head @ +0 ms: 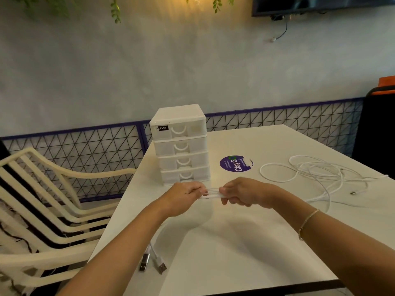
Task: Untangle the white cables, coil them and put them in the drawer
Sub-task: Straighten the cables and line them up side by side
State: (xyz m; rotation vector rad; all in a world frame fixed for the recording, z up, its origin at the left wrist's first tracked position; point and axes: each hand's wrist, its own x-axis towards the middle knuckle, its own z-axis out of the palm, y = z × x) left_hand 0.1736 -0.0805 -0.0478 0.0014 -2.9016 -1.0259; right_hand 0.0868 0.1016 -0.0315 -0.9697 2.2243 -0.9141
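Two hands meet over the middle of the white table (pixel 245 242), just in front of the drawer unit. The left hand (pixel 186 195) has its fingers curled round one end of a short bundle of white cable strands (pixel 211 194), and the right hand (pixel 241 193) pinches the other end with thumb and bent fingers, so the strands run straight between the two fists, held just above the tabletop. A thin bracelet (pixel 307 223) sits on the right wrist.

From under the left forearm, a length of the same white cable seems to trail down toward seven o'clock and ends in two USB plugs (pixel 152 263) lying side by side on the table near its front left edge.

At about two o'clock from the hands, well apart from them, a loose tangle of white cable (pixel 316 174) lies in overlapping loops on the table, with a small plug end (pixel 353 192) resting at its near right side.

At twelve o'clock stands the white four-drawer box (pixel 181 146), upright, all four drawers closed as far as I can see, a dark label on the top one. Just to its right, at one o'clock, a round purple sticker (pixel 235 163) is stuck flat on the table.

Off at nine o'clock, beside the table, sits a cream slatted chair (pixel 53 199). Behind everything runs a wire-mesh rail (pixel 96 144) along the wall.
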